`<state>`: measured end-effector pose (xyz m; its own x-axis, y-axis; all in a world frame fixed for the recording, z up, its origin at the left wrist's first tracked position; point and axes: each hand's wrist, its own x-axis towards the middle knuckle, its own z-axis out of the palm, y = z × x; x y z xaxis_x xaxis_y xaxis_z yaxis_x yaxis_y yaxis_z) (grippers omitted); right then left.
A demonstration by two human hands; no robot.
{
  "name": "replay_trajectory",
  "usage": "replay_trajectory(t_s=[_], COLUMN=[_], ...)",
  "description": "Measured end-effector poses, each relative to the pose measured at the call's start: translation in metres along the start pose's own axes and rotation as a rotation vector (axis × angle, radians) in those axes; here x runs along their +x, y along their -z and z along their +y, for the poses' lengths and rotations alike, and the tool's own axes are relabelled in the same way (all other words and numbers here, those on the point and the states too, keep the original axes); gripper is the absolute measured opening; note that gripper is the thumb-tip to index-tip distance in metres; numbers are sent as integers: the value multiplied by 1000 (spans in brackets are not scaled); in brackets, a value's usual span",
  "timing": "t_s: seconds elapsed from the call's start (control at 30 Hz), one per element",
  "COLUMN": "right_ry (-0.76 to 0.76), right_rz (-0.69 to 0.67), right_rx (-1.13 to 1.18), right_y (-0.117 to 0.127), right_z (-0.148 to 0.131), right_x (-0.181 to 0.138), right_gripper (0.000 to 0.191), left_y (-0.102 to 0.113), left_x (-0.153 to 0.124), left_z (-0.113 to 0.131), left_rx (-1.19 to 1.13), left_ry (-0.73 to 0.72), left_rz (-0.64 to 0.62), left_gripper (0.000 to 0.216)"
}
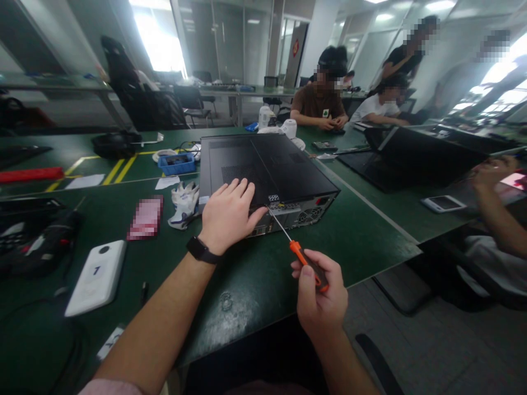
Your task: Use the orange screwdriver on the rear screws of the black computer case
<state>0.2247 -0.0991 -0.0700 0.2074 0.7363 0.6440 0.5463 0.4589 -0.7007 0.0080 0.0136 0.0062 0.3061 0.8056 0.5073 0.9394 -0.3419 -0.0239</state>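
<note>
Gripping the screwdriver (300, 252) by its orange-and-black handle, your right hand (323, 299), low and right of centre, angles the shaft up toward the near edge of the black computer case (296, 164) in mid-frame, seemingly to guide the tip there; whether it touches you cannot tell. Your left hand (230, 211) presses flat, fingers spread, on the case's top, probably steadying it.
</note>
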Motion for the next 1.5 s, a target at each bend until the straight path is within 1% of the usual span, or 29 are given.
replay_trajectory(t_s=[0.33,0.57,0.73,0.97,1.17,1.3,1.5], right_ry=[2,-38,-37,-19,-35,-95,-192], right_rz=[-78,-86,-113,-111,-102,-60,-18], right_rx=[18,30,56,36,1,-25,25], right_y=[6,9,10,10,11,9,9], right_z=[4,5,6,5,8,7,-3], right_x=[-1,-2,-5,-3,-5,-5,3], right_gripper=[26,27,28,31,28,26,33], left_y=[-1,2,2,5,4,3,2], left_x=[-1,-1,-1,-1,-1,-1,-1], left_z=[1,2,2,3,3,3,3], left_rx=[-10,-15,-30,-18,-8,-6,-15], left_ry=[16,29,28,25,28,26,28], left_rz=[2,-18,-16,-24,-28,-34,-29], left_gripper=[62,62,62,63,64,65,66])
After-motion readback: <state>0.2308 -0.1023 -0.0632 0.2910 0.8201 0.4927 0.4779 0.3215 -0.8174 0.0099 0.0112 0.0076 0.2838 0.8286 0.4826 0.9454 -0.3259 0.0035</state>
